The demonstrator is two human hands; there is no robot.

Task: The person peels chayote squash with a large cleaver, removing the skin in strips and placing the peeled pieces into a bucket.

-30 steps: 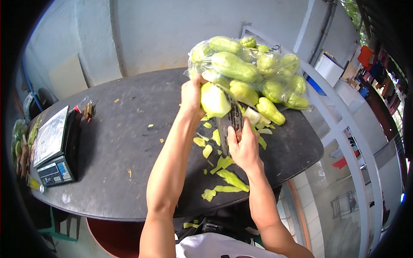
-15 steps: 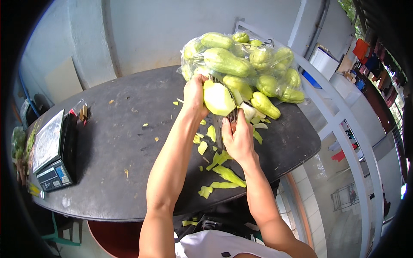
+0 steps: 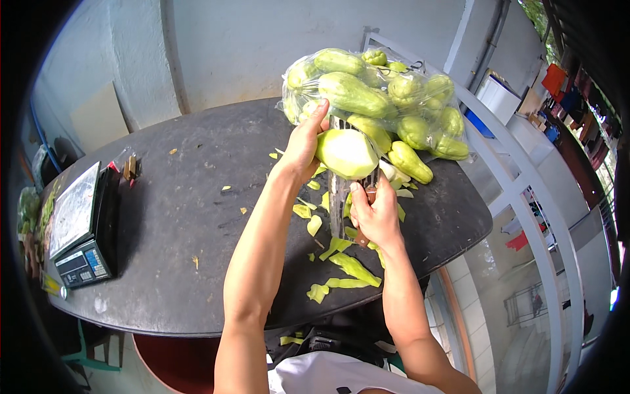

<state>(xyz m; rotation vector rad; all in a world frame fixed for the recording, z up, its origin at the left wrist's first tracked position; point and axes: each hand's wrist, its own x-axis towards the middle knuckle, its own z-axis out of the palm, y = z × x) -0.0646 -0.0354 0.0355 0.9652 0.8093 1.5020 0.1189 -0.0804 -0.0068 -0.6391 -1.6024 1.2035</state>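
Observation:
My left hand [image 3: 307, 143] grips a large, pale green, mostly peeled chayote [image 3: 348, 154] from its left side, above the table. Closed around the brown handle of a knife [image 3: 371, 194] is my right hand [image 3: 377, 213], just below and right of the chayote. Part of the blade is hidden by the chayote and the fingers. Green peelings [image 3: 354, 268] lie scattered on the dark table [image 3: 197, 217] under and in front of my hands. Behind them rests a clear plastic bag of chayotes [image 3: 354, 94], with one unpeeled chayote [image 3: 410, 162] at its near edge.
A digital scale [image 3: 82, 230] stands at the table's left end, with small brown items [image 3: 130, 169] beside it. A pale metal railing [image 3: 518, 190] runs along the right. Under the table's near edge sits a reddish-brown tub [image 3: 174, 361].
The chayote has turned in my left hand and shows a broader peeled side. My right hand has moved slightly down and right with the knife. The whole view has shifted a little.

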